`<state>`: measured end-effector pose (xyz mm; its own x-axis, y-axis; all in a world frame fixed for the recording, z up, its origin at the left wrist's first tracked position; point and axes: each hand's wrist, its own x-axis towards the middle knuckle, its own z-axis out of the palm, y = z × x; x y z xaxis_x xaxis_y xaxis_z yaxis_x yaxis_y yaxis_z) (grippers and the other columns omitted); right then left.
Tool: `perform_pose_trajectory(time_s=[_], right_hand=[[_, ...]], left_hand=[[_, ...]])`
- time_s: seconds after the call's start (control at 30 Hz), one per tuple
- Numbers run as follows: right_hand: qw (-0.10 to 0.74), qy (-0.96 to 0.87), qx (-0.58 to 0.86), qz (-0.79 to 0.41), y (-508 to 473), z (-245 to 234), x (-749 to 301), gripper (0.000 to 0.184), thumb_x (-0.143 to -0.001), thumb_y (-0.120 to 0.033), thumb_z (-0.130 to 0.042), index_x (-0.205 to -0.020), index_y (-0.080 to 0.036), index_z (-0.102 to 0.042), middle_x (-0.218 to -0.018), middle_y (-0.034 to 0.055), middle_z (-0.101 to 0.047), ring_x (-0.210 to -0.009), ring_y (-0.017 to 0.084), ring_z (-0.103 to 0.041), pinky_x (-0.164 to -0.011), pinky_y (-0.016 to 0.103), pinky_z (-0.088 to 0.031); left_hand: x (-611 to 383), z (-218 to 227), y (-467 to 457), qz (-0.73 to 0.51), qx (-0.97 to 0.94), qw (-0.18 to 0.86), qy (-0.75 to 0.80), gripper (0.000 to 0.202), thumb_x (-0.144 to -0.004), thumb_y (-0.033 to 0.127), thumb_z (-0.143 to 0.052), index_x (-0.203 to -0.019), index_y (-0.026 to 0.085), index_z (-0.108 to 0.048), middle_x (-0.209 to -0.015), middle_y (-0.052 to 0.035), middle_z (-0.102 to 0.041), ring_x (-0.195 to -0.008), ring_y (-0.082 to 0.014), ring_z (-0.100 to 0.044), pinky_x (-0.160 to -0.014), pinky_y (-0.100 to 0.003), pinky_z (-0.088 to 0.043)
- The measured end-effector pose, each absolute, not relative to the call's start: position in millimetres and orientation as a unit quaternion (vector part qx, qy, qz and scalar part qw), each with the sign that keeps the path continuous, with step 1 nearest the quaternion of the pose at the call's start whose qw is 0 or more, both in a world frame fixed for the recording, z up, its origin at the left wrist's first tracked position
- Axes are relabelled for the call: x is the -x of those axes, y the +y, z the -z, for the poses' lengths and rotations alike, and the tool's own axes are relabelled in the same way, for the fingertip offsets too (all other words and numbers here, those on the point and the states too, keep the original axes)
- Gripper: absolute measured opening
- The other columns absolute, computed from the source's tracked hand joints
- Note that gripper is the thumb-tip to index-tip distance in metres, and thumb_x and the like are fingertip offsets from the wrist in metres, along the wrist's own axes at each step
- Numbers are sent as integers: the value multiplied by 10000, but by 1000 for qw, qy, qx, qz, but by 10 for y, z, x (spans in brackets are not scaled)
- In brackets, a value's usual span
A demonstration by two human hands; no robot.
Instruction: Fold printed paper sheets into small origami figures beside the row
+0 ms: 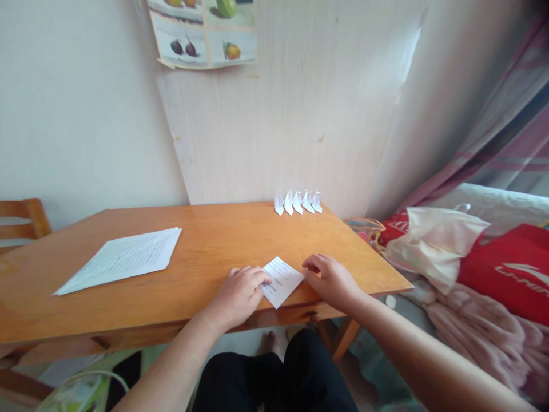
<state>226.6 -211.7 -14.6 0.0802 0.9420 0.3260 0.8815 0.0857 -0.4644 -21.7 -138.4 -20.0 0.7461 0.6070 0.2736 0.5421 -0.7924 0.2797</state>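
A small white paper square (pixel 283 280), printed with rows of dark text, lies flat on the worktop (pixel 223 234) near its front edge, one corner towards the person. Its edges look straight and crisp. The left hand (pixel 241 293) covers its left corner, thumb on top; whether the fingers pinch it I cannot tell. The right hand (pixel 331 281) is at the opposite corner, fingers loosely curled with a narrow gap to the thumb; contact is unclear. Five folded paper pieces (pixel 298 202) stand in a row at the back edge, and printed sheets (pixel 124 260) lie stacked to the left. Beyond the right end are a red bag (pixel 506 272) and a pale bag (pixel 433 243).
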Motion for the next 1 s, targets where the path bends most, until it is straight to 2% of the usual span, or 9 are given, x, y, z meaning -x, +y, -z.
perform_pose_trajectory(time_s=[0.13,0.3,0.43,0.57,0.7,0.83,1.0], right_hand=[[278,-770,574,-20,-2281,142,-2149,177,-909,-310,-610,-1034,-208,-681,-1012,76,-701,-990,231,-599,-879,350,-450],[233,-819,524,6,-2383,193,-1943,385,-854,-429,-707,-1173,-222,-649,-1141,97,-678,-1078,268,-573,-939,400,-417],[202,-811,549,11,-2360,262,-1865,331,-863,-405,-697,-1130,-213,-656,-1069,87,-690,-1033,263,-585,-906,383,-394],[190,-808,557,14,-2332,244,-1852,221,-929,-391,-616,-1042,-212,-676,-992,74,-692,-969,239,-592,-868,362,-368],[177,-816,550,13,-2325,186,-1867,258,-919,-455,-623,-988,-212,-679,-967,69,-685,-944,235,-588,-858,359,-352],[166,-817,552,24,-2327,176,-1863,263,-913,-456,-629,-1017,-219,-675,-980,69,-683,-946,239,-584,-845,363,-338],[169,-815,554,31,-2317,183,-1845,286,-975,-465,-533,-999,-218,-676,-968,69,-680,-920,223,-579,-827,356,-329]], left_hand=[[239,169,-1391,-163,-930,100,313,321,-895,139,-474,-1082,307,-672,-1105,-3,-698,-1076,-225,-608,-907,-379,-394],[258,187,-1379,-167,-930,101,310,362,-875,115,-466,-1097,322,-664,-1110,15,-705,-1081,-215,-612,-916,-387,-375],[273,166,-1420,-165,-931,96,311,306,-869,162,-509,-1092,311,-658,-1098,13,-711,-1060,-217,-615,-937,-402,-369],[299,127,-1476,-169,-931,99,307,286,-815,234,-609,-1093,294,-633,-1098,-3,-704,-1052,-233,-614,-997,-437,-358],[293,108,-1518,-171,-932,95,307,327,-770,292,-679,-1090,298,-616,-1083,-6,-699,-1076,-254,-612,-1077,-516,-291],[261,94,-1547,-173,-930,88,313,275,-815,352,-665,-1079,297,-614,-1047,-3,-700,-1053,-259,-621,-1110,-586,-227],[248,78,-1567,-170,-929,92,317,246,-850,368,-642,-1084,303,-609,-1035,8,-704,-1037,-250,-627,-1133,-618,-185]])
